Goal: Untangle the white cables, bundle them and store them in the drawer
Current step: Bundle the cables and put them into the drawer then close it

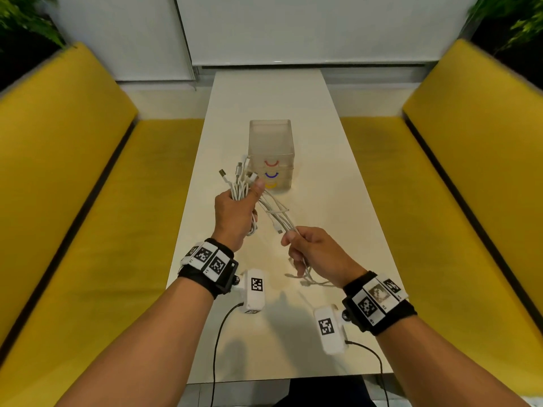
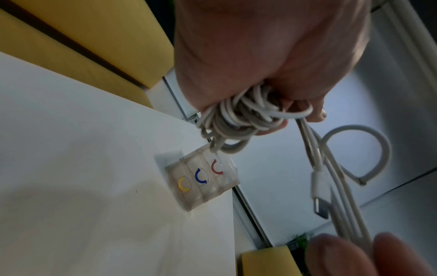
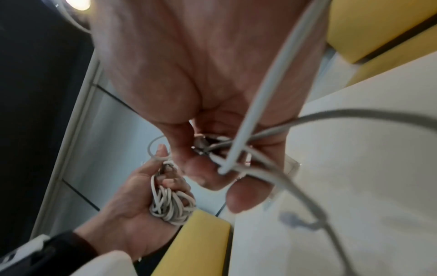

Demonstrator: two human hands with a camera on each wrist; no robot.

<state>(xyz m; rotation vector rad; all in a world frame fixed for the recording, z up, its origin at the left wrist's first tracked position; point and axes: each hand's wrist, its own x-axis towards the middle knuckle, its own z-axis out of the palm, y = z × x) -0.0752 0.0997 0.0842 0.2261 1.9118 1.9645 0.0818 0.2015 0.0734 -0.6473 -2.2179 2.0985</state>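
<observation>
My left hand (image 1: 236,210) is raised above the table and grips a folded bundle of white cables (image 1: 239,186), with several plug ends sticking up past the thumb. In the left wrist view the cable loops (image 2: 238,121) bulge out of the fist. Strands (image 1: 276,214) run down and right to my right hand (image 1: 311,251), which holds them in curled fingers; loose ends (image 1: 311,279) trail under it onto the table. The clear small drawer unit (image 1: 271,155) stands just behind the left hand, its red, blue and yellow handled drawers closed.
The long white table (image 1: 270,98) runs away from me between two yellow benches (image 1: 73,171) (image 1: 458,171). Plants sit in the far corners. Black cords from the wrist cameras hang off the table's near edge.
</observation>
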